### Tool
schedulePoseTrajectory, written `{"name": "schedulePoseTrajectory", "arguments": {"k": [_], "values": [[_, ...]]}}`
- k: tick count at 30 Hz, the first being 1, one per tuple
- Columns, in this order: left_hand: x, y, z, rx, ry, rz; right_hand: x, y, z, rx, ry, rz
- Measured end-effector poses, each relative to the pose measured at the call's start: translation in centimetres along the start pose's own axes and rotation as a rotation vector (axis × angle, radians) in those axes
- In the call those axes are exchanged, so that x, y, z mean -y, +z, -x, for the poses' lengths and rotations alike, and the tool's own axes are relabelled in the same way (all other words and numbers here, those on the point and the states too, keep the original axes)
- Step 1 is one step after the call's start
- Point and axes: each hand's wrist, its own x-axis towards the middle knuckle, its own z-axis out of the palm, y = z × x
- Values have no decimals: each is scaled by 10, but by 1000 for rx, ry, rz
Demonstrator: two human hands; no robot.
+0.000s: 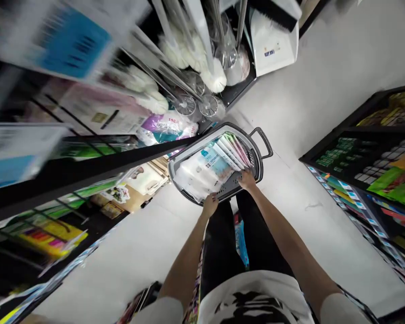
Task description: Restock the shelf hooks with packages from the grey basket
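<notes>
A grey shopping basket (260,163) stands on the shop floor in front of my legs, filled with white and blue plastic-wrapped packs (205,168) set on edge. My left hand (209,204) is closed on the near end of the packs at the basket's near rim. Farther right, my right hand (246,179) grips the packs' near edge inside the basket. The basket's black handle (263,140) sticks out on the far side.
Shelves (87,166) on the left carry boxed goods, and mops and brushes (189,85) hang above them. A lower rack (367,180) of packaged goods runs along the right. A white bin (273,45) stands ahead. Grey floor (324,112) stretches between the racks.
</notes>
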Motion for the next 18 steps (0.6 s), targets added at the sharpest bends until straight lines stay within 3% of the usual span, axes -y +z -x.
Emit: {"name": "schedulePoseTrajectory", "arguments": {"k": [3, 7, 13, 18], "values": [[-4, 0, -58, -31, -52, 39, -10, 14, -13, -8, 15, -36], [-2, 8, -105, -42, -141, 112, -22, 25, -24, -20, -32, -25], [7, 32, -148, -39, -213, 274, -32, 41, -40, 49, -131, -17], [4, 36, -162, -74, -203, 370, -33, 48, -49, 54, -136, -54]]}}
